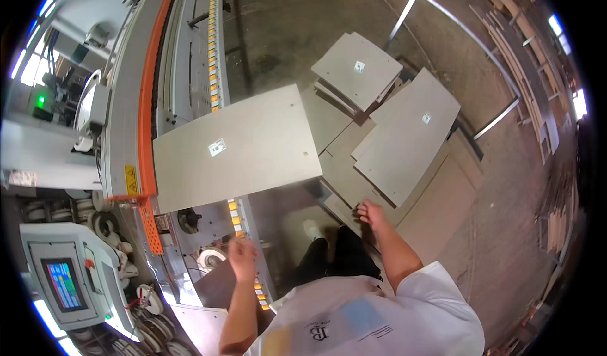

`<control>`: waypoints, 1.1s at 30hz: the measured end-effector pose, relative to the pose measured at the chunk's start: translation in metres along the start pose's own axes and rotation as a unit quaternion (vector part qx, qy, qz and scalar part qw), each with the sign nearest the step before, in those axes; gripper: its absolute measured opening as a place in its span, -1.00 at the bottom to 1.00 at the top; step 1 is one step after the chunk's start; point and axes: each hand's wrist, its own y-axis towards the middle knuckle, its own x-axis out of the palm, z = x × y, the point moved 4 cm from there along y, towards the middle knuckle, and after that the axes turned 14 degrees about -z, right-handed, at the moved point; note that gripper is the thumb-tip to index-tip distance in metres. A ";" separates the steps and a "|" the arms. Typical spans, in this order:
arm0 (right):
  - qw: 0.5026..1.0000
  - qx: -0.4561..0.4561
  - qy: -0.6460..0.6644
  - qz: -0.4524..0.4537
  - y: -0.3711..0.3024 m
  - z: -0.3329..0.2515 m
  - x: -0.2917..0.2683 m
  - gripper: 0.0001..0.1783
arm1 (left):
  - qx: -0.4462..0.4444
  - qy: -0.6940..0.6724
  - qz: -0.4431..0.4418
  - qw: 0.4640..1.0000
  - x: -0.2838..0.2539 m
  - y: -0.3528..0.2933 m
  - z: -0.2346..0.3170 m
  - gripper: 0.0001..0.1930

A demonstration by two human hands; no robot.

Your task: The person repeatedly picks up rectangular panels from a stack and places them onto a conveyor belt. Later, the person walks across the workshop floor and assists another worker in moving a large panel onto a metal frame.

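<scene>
Panel (265, 141) beyond left fingers (243, 243), apart; stacked panels (408, 144) near right fingers (365, 211)

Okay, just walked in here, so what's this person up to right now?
A person stands beside a long machine. One pale, labelled panel lies across its row of yellow blocks, with neither hand on it. The left hand, slightly blurred, is near that row, nothing visible in it. The right hand is by the stacked panels; whether it touches one is unclear.
</scene>
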 end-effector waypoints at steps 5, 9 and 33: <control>0.955 -0.066 0.258 0.132 0.086 0.004 -0.052 -0.67 | -0.150 0.034 -0.185 0.971 0.094 -0.077 -0.057 -0.58; 0.916 -0.223 0.314 0.115 0.179 0.051 -0.137 -0.75 | -0.152 0.179 -0.341 0.910 0.120 -0.112 -0.064 -0.61; 0.915 -0.261 0.155 0.265 -0.388 0.107 -0.131 -0.72 | -0.251 -0.001 -0.563 0.787 0.375 0.012 -0.001 -0.51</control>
